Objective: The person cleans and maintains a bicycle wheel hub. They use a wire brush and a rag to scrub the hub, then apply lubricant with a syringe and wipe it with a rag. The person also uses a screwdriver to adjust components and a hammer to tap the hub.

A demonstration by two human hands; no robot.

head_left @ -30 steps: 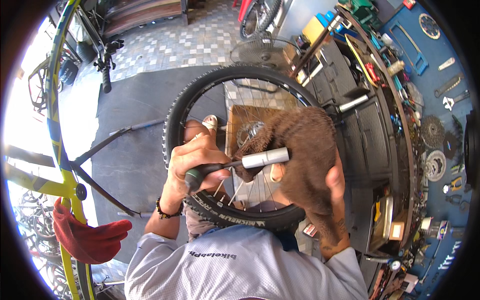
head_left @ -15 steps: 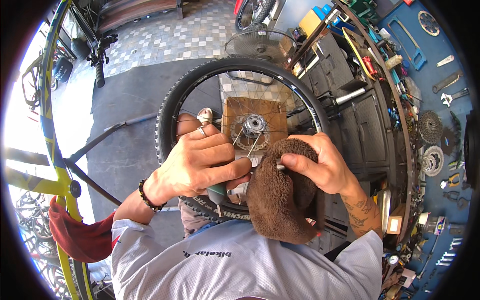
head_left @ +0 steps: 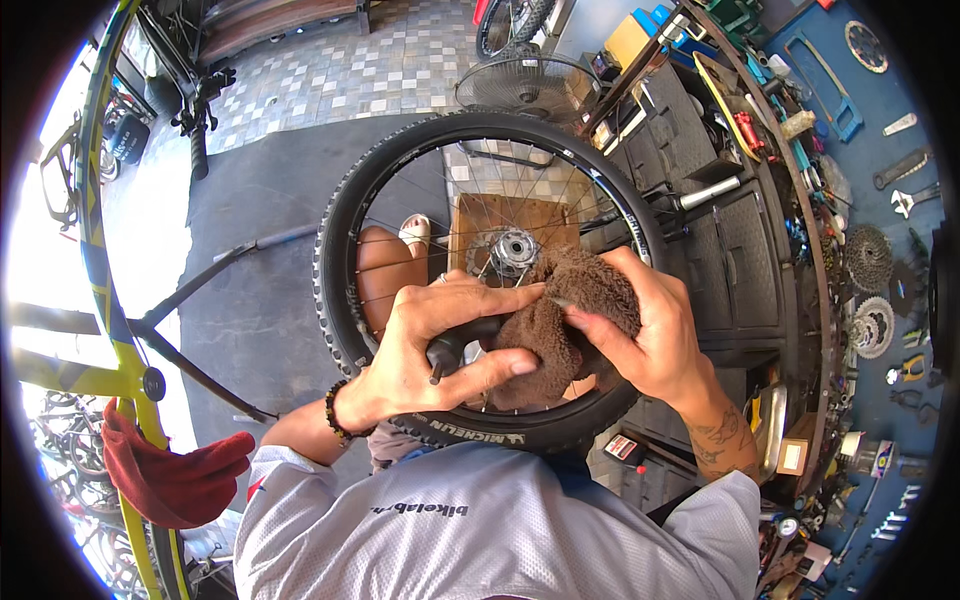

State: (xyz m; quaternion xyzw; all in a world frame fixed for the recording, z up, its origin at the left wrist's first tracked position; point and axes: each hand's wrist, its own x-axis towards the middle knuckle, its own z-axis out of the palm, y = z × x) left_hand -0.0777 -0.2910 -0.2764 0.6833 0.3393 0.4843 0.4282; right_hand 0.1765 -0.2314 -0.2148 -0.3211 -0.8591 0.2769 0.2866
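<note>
While the left hand (head_left: pixel 408 338) clasps a dark handle (head_left: pixel 448 348), thumb and forefinger spread against brown cloth (head_left: pixel 545 355), we see the right hand (head_left: pixel 655 340) clamped on that cloth over the wheel's (head_left: pixel 515 250) near right side.

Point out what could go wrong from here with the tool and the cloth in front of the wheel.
The dark-handled tool might slip from the left grip and knock the bicycle wheel, since the brown terry cloth hides its far end. The cloth, bunched in the right grip, overlaps the wheel in view close to the hub, so a loose fold could snag.
</note>
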